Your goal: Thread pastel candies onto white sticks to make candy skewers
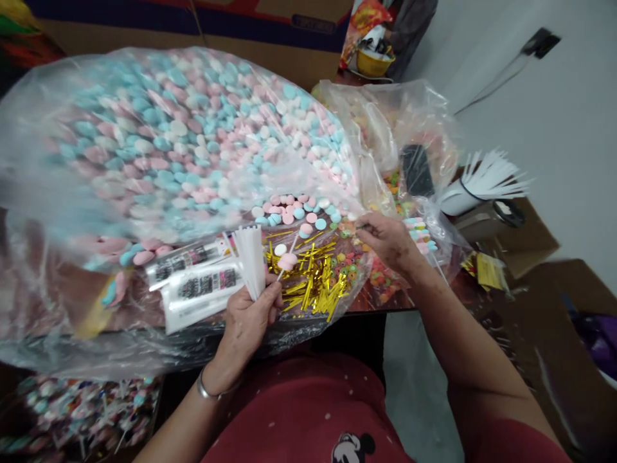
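My left hand (pixel 253 315) is closed around a bundle of thin white sticks (pixel 250 260) that fan upward. The same fingers pinch one more stick, which carries a pink marshmallow (pixel 288 260). To the right, my right hand (pixel 388 241) has its fingertips pressed together beside small ring-shaped candies (pixel 354 257); what they grip, if anything, is too small to name. Gold twist ties (pixel 313 283) lie strewn between the two hands. Above them, loose pink, blue and white marshmallows (pixel 289 209) spill from a big clear bag of marshmallows (pixel 193 135).
Printed clear packets (pixel 207 283) lie left of the sticks. Beyond my right hand are a clear candy bag (pixel 380 122), a dark phone-like slab (pixel 417 170) and a bound bunch of white strips (pixel 486 180). Wrapped sweets (pixel 91 411) fill the lower left.
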### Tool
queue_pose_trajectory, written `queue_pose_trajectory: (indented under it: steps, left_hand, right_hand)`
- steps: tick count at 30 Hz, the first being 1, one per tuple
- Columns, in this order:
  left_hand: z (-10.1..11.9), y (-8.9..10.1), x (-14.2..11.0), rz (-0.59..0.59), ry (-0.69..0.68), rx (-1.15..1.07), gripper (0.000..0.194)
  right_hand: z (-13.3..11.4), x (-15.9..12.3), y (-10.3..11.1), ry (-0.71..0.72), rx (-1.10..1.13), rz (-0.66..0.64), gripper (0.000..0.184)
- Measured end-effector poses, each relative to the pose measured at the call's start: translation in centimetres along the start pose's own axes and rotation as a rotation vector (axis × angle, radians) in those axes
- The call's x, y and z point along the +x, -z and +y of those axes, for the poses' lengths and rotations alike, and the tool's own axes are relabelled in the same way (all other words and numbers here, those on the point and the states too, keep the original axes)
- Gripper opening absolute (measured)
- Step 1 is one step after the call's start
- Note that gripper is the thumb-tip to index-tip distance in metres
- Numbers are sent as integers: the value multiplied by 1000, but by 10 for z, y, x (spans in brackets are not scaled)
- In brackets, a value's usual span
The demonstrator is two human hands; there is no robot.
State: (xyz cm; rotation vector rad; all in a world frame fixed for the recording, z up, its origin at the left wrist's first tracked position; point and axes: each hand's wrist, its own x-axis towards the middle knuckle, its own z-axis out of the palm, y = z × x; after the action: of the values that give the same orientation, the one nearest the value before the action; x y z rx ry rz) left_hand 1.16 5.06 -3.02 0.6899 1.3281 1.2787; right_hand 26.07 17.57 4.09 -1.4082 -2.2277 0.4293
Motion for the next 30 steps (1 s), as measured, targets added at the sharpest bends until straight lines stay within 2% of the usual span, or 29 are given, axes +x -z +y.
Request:
queue_pose_trajectory:
  steps: [4, 7, 11, 13, 15, 19, 22, 26, 30]
  left_hand:
    - [5, -1, -3, 46, 22, -1, 22]
    - [2, 0, -2, 32, 10, -1, 19]
    - [-3, 2, -1, 8, -7, 3, 16]
    - [-2, 1, -2, 20, -3, 3, 17]
    - [1, -1, -3, 31, 1, 4, 17]
    - [7, -3, -4, 43, 13, 12, 20]
    - [6, -4, -3, 61, 33, 5, 22]
    - [6, -4, -3, 49, 15, 5, 22]
    - [9, -5, -4, 40, 29, 6, 24]
  right_hand:
    - [2, -23, 44, -129, 15, 65, 12]
    - [11, -45, 73, -217, -30, 87, 14]
    - [26, -67, 88, -218, -157, -17, 10]
    - [30, -71, 88, -190, -188, -100, 11]
    - [32, -73, 87, -180, -203, -131, 13]
    - [26, -71, 87, -199, -162, -50, 16]
    - [16, -63, 79, -129, -97, -23, 16]
    - [1, -48, 44, 43, -54, -98, 15]
    - [-3, -34, 7, 125, -174, -222, 16]
